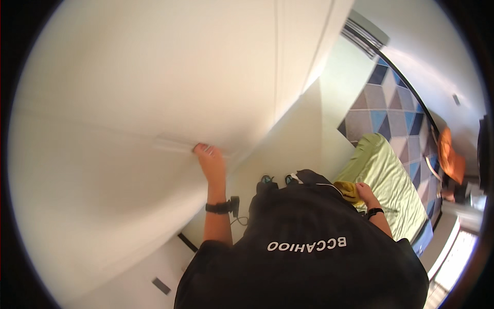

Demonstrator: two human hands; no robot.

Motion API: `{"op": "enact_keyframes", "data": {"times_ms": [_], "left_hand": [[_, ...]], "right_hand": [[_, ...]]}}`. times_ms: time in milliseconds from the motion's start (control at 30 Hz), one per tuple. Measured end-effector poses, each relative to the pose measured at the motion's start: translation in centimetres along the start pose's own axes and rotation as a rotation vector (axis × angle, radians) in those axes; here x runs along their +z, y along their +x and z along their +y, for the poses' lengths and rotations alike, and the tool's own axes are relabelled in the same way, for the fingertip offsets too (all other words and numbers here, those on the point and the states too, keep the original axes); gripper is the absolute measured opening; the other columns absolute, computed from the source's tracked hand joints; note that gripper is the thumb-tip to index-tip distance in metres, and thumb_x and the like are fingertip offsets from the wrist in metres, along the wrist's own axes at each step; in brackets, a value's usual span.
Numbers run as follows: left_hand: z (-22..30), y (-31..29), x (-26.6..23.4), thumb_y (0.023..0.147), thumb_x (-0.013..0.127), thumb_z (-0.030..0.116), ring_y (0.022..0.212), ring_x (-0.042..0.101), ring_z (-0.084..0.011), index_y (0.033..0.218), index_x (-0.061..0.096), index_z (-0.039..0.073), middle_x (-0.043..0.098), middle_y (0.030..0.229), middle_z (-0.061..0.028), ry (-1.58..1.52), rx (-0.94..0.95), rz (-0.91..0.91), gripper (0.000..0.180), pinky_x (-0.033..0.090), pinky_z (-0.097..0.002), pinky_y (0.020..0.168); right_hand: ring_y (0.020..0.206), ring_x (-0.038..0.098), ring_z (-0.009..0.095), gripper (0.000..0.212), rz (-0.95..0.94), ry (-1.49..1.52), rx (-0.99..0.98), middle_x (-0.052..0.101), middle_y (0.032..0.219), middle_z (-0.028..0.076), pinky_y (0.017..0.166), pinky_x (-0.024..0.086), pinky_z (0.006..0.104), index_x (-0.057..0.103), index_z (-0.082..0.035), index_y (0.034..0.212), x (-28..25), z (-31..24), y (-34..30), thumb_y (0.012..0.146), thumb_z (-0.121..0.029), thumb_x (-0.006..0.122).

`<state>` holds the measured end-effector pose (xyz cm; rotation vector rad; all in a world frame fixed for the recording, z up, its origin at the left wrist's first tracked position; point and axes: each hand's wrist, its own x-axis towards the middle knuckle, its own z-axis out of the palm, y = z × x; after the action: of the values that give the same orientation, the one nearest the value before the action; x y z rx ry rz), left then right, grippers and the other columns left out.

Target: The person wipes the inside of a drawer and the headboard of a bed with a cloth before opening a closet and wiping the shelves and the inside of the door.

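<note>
A tall white cabinet-like panel (128, 77) fills the left side and upper middle. My left hand (211, 158) is raised against it, with curled fingers closed on a slim pale handle (172, 144) on its face; slight blur softens the fingertips. On the right, low beside my body, my right hand (365, 192) is closed on a bunched yellow cloth (348, 191). Part of that cloth is hidden behind my black shirt. Both wrists wear black bands, and a cable hangs near the left one.
A bed with a light green cover (381, 170) lies to my right. Beyond it is a wall or headboard patterned in blue, grey and brown triangles (396, 118). An orange bag-like item (451, 157) is at the far right, near a bright window (455, 257). My feet stand on a pale floor (288, 139).
</note>
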<state>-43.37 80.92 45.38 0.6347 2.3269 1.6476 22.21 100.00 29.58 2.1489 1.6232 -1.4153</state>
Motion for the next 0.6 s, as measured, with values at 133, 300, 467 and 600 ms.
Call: {"op": "enact_keyframes", "data": {"times_ms": [133,300,467,600], "left_hand": [[0.5,-0.1,0.3,0.097,0.059,0.009,0.102,0.067,-0.0325,0.133,0.045,-0.003,0.06,0.126,-0.0227,0.141,0.026,0.074,0.041,0.054,-0.0433,0.089],[2.2,-0.3,0.6,0.094,0.058,0.007,0.092,0.068,-0.0329,0.13,0.047,-0.003,0.062,0.123,-0.0214,0.416,0.029,0.063,0.038,0.054,-0.044,0.082],[2.7,-1.3,2.4,0.091,0.054,0.0,0.083,0.072,-0.029,0.119,0.048,-0.002,0.063,0.116,-0.0204,0.528,0.035,0.06,0.029,0.056,-0.0387,0.071],[4.4,-3.4,3.9,0.09,0.051,-0.002,0.075,0.074,-0.0291,0.118,0.047,-0.003,0.062,0.114,-0.0204,0.476,-0.07,0.13,0.028,0.056,-0.0384,0.065]], "right_hand": [[0.094,0.067,0.022,0.039,0.078,0.0,-0.075,0.073,0.104,0.011,0.084,0.053,0.0357,0.072,0.0,0.117,-2.2,2.0,-3.1,0.1,-0.034,0.061],[0.095,0.067,0.027,0.036,-0.036,-0.135,0.029,0.073,0.103,0.013,0.085,0.053,0.0397,0.072,0.0,0.114,-3.9,7.3,-1.0,0.098,-0.03,0.06],[0.094,0.066,0.028,0.038,-0.212,0.022,0.17,0.069,0.11,0.018,0.081,0.053,0.0433,0.07,0.004,0.118,-6.9,7.0,6.7,0.102,-0.028,0.056],[0.109,0.065,0.044,0.038,-0.158,-0.176,-0.11,0.07,0.117,0.026,0.091,0.051,0.0472,0.071,0.0,0.111,-10.4,4.0,17.3,0.095,-0.03,0.056]]}}
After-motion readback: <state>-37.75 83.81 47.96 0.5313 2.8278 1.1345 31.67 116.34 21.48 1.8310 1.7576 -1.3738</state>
